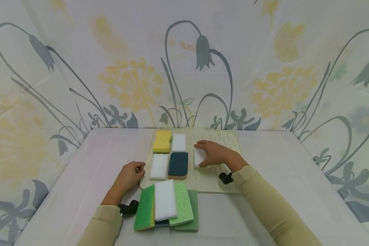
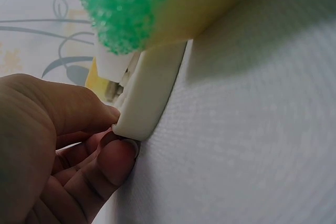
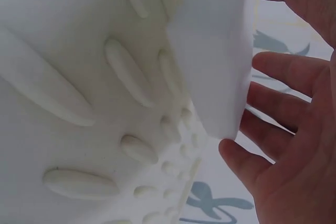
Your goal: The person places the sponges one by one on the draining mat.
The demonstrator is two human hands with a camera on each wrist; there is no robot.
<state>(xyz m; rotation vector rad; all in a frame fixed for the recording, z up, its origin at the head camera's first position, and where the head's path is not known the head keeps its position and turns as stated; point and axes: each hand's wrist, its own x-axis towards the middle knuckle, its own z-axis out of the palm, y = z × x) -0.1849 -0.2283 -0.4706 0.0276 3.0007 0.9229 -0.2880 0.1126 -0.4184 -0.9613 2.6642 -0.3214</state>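
Note:
My right hand [image 1: 213,153] holds a white sponge [image 3: 215,51] by its edges over the right half of a cream ridged drying mat [image 1: 215,181]. In the right wrist view, the thumb is at the sponge's top and the fingertips are along its side. At the mat's left edge, my left hand [image 2: 63,145] pinches the rim between thumb and fingers. On the mat's left half lie a yellow sponge [image 1: 162,141], two white sponges [image 1: 179,142] and a dark blue sponge [image 1: 178,164], in two rows.
In front of the mat is an overlapping pile: a green scouring sponge [image 1: 145,206], a white sponge [image 1: 165,200], a light green sponge [image 1: 182,203], a grey-green one [image 1: 193,213] and a mostly hidden dark blue one. A flower-patterned cloth [image 1: 249,68] hangs behind the table.

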